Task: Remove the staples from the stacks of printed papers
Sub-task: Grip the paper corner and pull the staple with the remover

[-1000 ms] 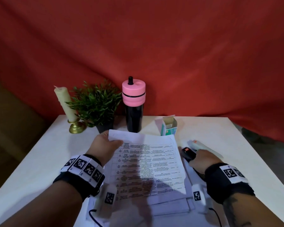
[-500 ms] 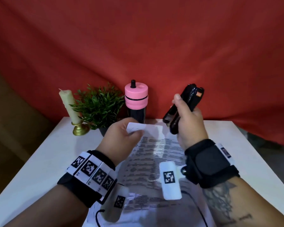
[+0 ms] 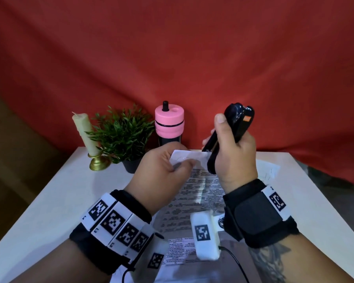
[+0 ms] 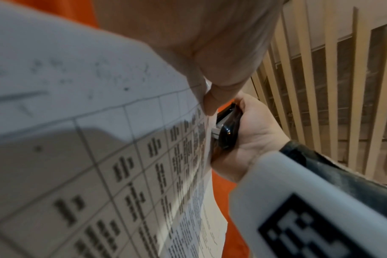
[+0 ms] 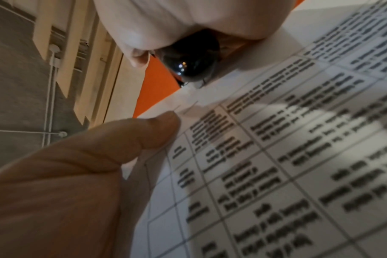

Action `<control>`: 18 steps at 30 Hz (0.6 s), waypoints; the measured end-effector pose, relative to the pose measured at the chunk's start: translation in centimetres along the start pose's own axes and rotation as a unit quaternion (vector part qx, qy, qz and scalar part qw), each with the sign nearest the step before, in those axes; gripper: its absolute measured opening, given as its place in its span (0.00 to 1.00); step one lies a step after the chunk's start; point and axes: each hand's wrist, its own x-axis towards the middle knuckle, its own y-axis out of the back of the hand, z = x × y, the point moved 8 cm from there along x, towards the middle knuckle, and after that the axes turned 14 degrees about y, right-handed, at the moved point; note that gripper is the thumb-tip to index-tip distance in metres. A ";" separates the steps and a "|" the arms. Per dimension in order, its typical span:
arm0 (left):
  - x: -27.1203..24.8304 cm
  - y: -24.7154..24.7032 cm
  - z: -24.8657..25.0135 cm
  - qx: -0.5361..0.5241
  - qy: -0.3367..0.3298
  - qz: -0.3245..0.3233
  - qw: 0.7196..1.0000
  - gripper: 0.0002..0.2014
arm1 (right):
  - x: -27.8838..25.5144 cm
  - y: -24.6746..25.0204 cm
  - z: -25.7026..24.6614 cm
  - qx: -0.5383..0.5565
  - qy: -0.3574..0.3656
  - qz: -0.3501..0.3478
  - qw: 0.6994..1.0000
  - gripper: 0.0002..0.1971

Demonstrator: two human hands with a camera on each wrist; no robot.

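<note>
A stack of printed papers (image 3: 194, 193) with tables of text is lifted off the white table (image 3: 55, 201) at its far end. My left hand (image 3: 164, 170) pinches the stack's top corner (image 5: 183, 108) between thumb and fingers. My right hand (image 3: 233, 156) grips a black stapler (image 3: 231, 135) upright, its lower end at the top edge of the papers, right beside the left fingers. The stapler's glossy black end (image 5: 188, 59) touches the paper edge in the right wrist view. The stapler (image 4: 226, 132) also shows past the paper in the left wrist view. I can make out no staple.
At the table's back stand a candle (image 3: 84, 133) in a brass holder, a small potted plant (image 3: 123, 135) and a black bottle with a pink lid (image 3: 169, 123). A loose white sheet (image 3: 268, 170) lies at the right. More papers (image 3: 176, 252) lie under my wrists.
My right hand picked the stapler off the table and raised it to the paper's top edge. My left hand lifted the stack's corner. Both have held nearly still for the last half second.
</note>
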 end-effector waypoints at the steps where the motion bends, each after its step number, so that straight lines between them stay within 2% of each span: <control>1: 0.0 -0.1 0.1 -0.001 -0.002 -0.001 1.000 0.06 | 0.0 0.0 -0.1 -0.004 0.004 -0.002 1.000 0.21; 13: -0.2 -1.7 0.4 -0.016 -0.019 -0.044 0.999 0.05 | 0.7 0.2 -0.4 -0.057 0.048 -0.024 0.997 0.31; 16: 1.0 -2.1 -0.9 -0.007 0.015 -0.050 0.999 0.08 | 0.5 0.2 0.3 -0.014 0.022 -0.016 1.000 0.26; 17: 1.3 -1.8 -1.1 -0.010 0.016 -0.039 0.999 0.10 | 0.5 0.5 0.5 0.016 0.013 -0.008 1.000 0.23; 18: 1.3 -1.2 -0.8 -0.009 -0.014 -0.021 1.000 0.11 | 0.5 0.9 0.4 0.036 0.016 0.001 0.999 0.19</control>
